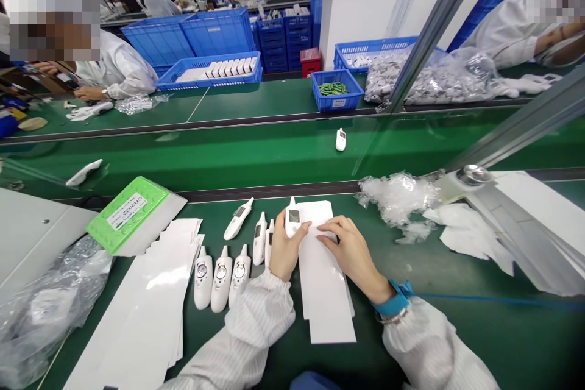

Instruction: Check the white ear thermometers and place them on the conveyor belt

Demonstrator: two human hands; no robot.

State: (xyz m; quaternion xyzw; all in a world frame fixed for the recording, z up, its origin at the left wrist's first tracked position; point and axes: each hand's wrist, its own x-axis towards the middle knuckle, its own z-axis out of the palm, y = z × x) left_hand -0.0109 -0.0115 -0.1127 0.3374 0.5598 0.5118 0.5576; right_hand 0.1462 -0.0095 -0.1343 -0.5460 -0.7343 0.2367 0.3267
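My left hand (pixel 287 251) is closed around a white ear thermometer (pixel 293 217) with a small grey screen, held upright with its probe tip pointing away from me. My right hand (pixel 348 250) is beside it, fingers bent and slightly apart, the tips at the upper part of a stack of white sheets (pixel 325 292). Nothing shows between those fingertips. Left of my left hand, several more thermometers (pixel 222 279) lie in a row. Another thermometer (pixel 238 219) lies slanted behind them, and one is partly hidden by my left hand.
White strips (pixel 141 304) and a green pad (pixel 130 210) lie at left, near clear plastic bags (pixel 59 298). Crumpled plastic (pixel 397 198) lies at right. A blue cord (pixel 479 300) runs from my right wristband. Beyond the green belt (pixel 228 155) are blue bins (pixel 338 90) and co-workers.
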